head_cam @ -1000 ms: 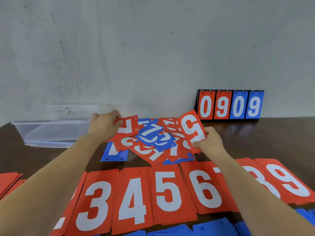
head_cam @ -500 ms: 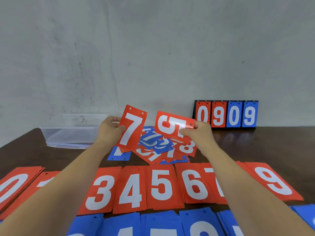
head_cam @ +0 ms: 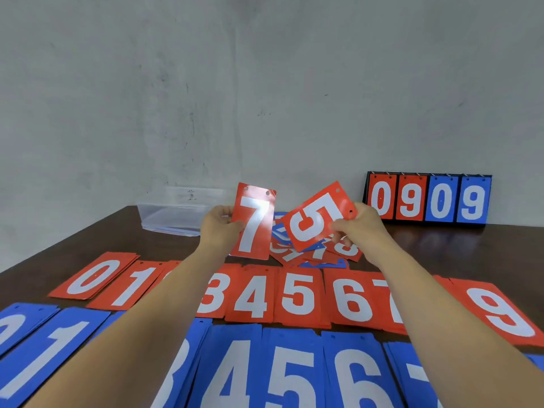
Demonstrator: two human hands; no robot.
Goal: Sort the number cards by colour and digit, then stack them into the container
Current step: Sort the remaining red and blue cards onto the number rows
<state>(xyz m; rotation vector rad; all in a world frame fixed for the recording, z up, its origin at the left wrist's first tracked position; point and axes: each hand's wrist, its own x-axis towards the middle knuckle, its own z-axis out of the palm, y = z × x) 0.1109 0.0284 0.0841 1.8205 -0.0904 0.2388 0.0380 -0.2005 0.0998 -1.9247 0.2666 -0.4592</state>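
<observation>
A scuffed grey wall (head_cam: 265,83) is seen across the far side. Below it a dark brown worktop (head_cam: 471,248) is spread out, and most of its near part is covered with cards. Nearest of all, a row of blue cards (head_cam: 294,372) is laid out in small stacks, with 1, 4, 5 and 6 readable left to right. The other digits are blocked by the arms (head_cam: 141,334) or cut off. Just beyond it a row of red cards (head_cam: 297,295) is laid the same way, 0 at the left through 9 at the right, with a couple hidden under the arms.

Far right, a little scoreboard (head_cam: 426,198) is stood against the wall, reading 0 9 in red and 0 9 in blue. Far left, a clear plastic container (head_cam: 170,216) is set by the wall, and its contents can't be made out. Between those two, a messy pile (head_cam: 321,254) of mixed red and blue cards is left lying just behind the red row.

Above the pile, a red 7 card (head_cam: 254,222) is pinched upright at its left edge by the left hand (head_cam: 219,228). A red 5 card (head_cam: 316,219) is gripped at its right end by the right hand (head_cam: 362,228) and tipped onto its side. Whether the two cards touch can't be told.
</observation>
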